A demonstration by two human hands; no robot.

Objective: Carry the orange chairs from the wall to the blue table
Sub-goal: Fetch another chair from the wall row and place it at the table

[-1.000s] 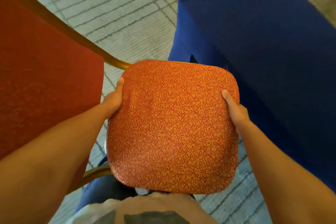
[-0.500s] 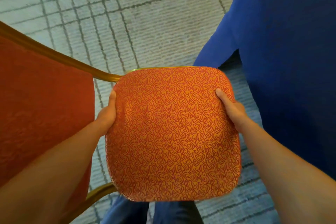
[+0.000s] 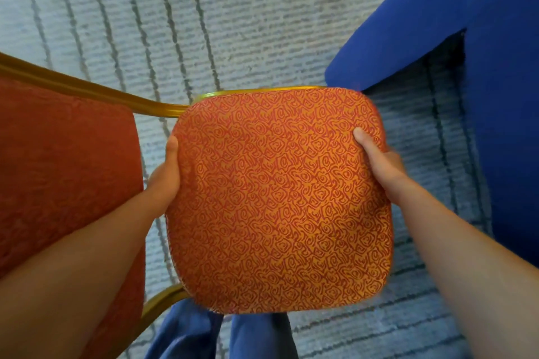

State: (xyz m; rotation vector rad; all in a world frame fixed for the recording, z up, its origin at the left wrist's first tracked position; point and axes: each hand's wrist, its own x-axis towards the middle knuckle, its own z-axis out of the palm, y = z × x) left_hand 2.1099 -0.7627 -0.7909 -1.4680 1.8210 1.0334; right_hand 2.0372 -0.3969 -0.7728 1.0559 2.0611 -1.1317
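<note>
I hold an orange chair [image 3: 277, 198] by its patterned seat cushion, seen from above in the middle of the view. Its red backrest [image 3: 64, 169] with a gold frame fills the left side. My left hand [image 3: 166, 175] grips the seat's left edge, thumb on top. On the right edge my right hand [image 3: 379, 166] does the same. The blue table [image 3: 466, 23], draped in blue cloth, rises at the right, its corner just beyond the seat's far right corner. The chair's legs are hidden under the seat.
Grey carpet [image 3: 218, 23] with dark grid lines spreads ahead and to the left. My legs in blue trousers [image 3: 248, 335] show below the seat. A slit in the tablecloth [image 3: 437, 73] opens at the table's corner.
The view has swung left: the blue table has slid toward the right edge and more carpet shows ahead. Both hands keep the same grip on the seat.
</note>
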